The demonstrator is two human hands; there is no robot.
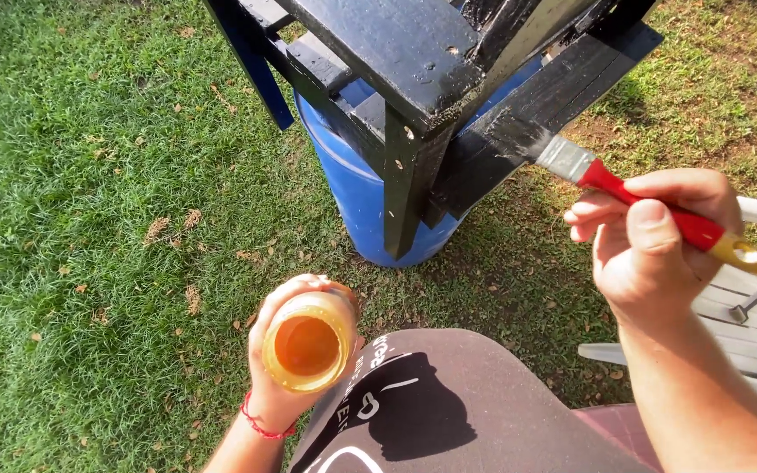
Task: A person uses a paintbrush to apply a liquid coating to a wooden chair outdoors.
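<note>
right hand (pixel 654 250) fingers gripping red-handled paintbrush (pixel 641 200), bristles touching black wooden frame (pixel 422 79) (atop blue barrel (pixel 352 188)) | left hand (pixel 286 385) cupping open jar (pixel 306 348), raised upright

Person, seen from above. Left hand (pixel 295 350): bare, forearm unsleeved; thin red cord bracelet (pixel 260 425) round the wrist. Right hand (pixel 650 241): bare, no ring or watch showing, forearm unsleeved. Right of the bracelet: dark brown-grey shirt (pixel 466 394) with white printed lettering and line drawing.
</note>
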